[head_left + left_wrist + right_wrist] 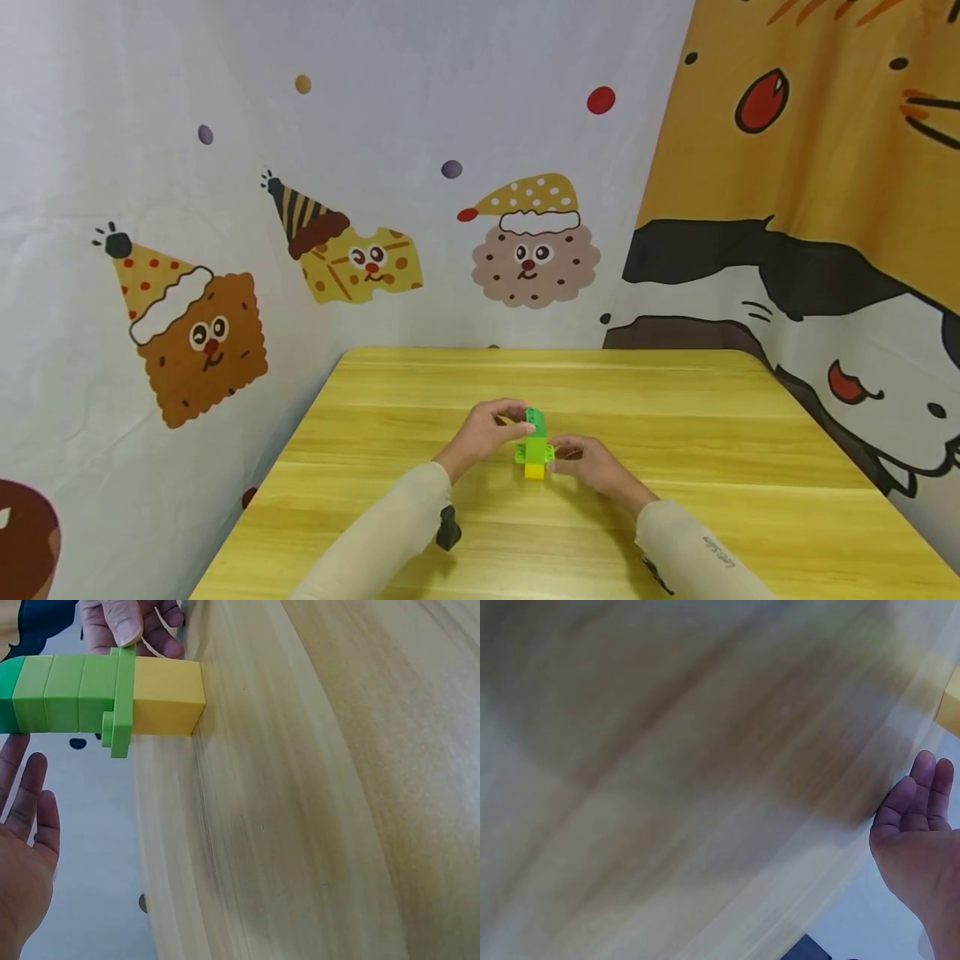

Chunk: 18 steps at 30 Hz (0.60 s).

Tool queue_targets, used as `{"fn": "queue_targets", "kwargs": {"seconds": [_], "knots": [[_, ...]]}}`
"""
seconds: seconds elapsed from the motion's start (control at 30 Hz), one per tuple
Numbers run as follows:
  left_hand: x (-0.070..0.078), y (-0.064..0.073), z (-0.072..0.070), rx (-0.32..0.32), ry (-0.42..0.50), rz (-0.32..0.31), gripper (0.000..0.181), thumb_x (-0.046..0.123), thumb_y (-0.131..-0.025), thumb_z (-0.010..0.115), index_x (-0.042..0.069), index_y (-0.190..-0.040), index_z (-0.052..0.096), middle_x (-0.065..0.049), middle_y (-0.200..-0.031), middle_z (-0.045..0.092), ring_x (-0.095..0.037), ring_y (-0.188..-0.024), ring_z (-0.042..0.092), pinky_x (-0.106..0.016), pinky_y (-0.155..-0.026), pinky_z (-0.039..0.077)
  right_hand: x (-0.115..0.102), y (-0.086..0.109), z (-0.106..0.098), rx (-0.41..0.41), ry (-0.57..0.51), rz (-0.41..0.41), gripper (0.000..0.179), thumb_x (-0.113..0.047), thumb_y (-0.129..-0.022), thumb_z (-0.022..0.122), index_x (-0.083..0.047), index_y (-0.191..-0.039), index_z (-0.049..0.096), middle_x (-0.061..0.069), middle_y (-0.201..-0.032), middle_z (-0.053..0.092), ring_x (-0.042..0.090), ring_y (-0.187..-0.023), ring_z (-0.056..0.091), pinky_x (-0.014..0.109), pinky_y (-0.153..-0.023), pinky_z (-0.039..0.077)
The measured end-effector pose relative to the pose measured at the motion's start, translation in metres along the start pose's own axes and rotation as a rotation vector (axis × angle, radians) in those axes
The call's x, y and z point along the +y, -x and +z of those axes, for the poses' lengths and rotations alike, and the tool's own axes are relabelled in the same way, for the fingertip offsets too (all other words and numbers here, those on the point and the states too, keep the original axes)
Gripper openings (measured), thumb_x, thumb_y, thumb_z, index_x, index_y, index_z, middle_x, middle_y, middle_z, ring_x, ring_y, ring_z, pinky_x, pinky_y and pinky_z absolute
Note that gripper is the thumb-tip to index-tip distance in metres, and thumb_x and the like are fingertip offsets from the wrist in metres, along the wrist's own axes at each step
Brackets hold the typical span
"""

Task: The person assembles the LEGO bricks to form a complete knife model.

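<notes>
A stack of toy building bricks (536,442) stands upright on the table. Its yellow base (169,697) is lowest, then a light green crosspiece (124,701) with studded ends, light green bricks above, and a darker green brick (536,423) on top. My left hand (487,429) pinches that top brick, thumb on the near side and fingers behind; its thumb is out of the left wrist view. Low on the right, my right hand (588,462) has loosely bent fingers, its thumb touching the end of the crosspiece. In the right wrist view only part of the right hand (922,832) shows.
The wooden table (675,400) has its far edge against a curtain (450,108) printed with cartoon figures. A black device (448,529) sits at the left wrist. Pale sleeves cover both forearms.
</notes>
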<state>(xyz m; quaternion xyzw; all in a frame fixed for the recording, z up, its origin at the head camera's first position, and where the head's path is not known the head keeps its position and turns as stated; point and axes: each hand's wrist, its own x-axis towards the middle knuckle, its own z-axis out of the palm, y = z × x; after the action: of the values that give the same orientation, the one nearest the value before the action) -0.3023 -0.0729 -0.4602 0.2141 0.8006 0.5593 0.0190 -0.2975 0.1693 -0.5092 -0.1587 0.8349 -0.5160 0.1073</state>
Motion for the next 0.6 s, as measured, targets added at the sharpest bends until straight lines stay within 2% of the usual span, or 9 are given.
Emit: {"fn": "queue_targets", "kwargs": {"seconds": [0.37, 0.6], "knots": [[0.0029, 0.0026, -0.0002, 0.012, 0.000, -0.016, 0.035, 0.037, -0.091, 0.073, 0.023, -0.123, 0.069, 0.009, -0.111, 0.068, -0.017, -0.106, 0.060, -0.040, -0.091, 0.046, -0.0034, 0.0024, -0.0006, 0.014, 0.005, 0.003, 0.044, -0.026, -0.090, 0.076, -0.006, -0.127, 0.064, 0.010, -0.113, 0.064, 0.025, -0.102, 0.059, 0.041, -0.083, 0.051], [0.0056, 0.0044, 0.0001, 0.025, 0.024, 0.004, 0.038, 0.026, -0.093, 0.072, 0.019, -0.130, 0.065, 0.001, -0.123, 0.066, -0.027, -0.116, 0.058, -0.044, -0.096, 0.043, -0.0033, 0.0029, -0.0009, 0.017, 0.010, 0.021, 0.047, -0.027, -0.090, 0.076, -0.007, -0.130, 0.063, 0.010, -0.116, 0.063, 0.026, -0.104, 0.059, 0.041, -0.083, 0.052]]}}
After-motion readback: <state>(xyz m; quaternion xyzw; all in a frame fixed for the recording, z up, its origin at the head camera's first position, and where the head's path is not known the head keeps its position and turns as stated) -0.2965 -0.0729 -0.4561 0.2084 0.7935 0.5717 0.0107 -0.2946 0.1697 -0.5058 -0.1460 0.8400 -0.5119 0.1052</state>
